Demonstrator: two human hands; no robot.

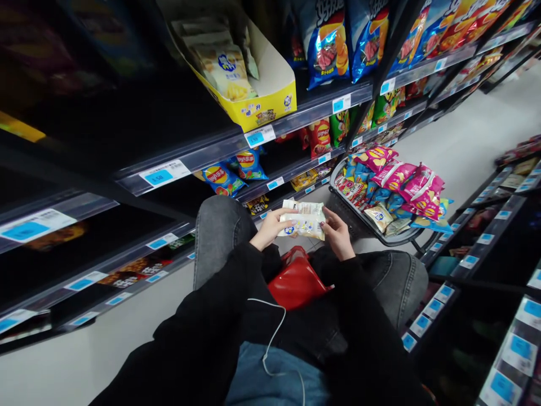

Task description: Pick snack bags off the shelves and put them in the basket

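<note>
Between my two hands is a small cream-coloured snack packet [303, 221] with its printed back and a blue logo showing. My left hand [271, 226] pinches its left end, thumb on top. My right hand [337, 231] grips the right end in the same way. Below them, a shiny red bag [298, 280] rests between my bent knees. Up on the shelf, a yellow display box [270, 110] holds several similar cream packets [226, 70].
To the right stands a dark basket [372, 223] heaped with pink chip bags [395, 175] and blue ones. Shelves with price tags [165, 173] run along the left, with blue chip bags [327, 42] above. Another shelf [473, 242] borders the right side. A white cable [274, 332] hangs over my lap.
</note>
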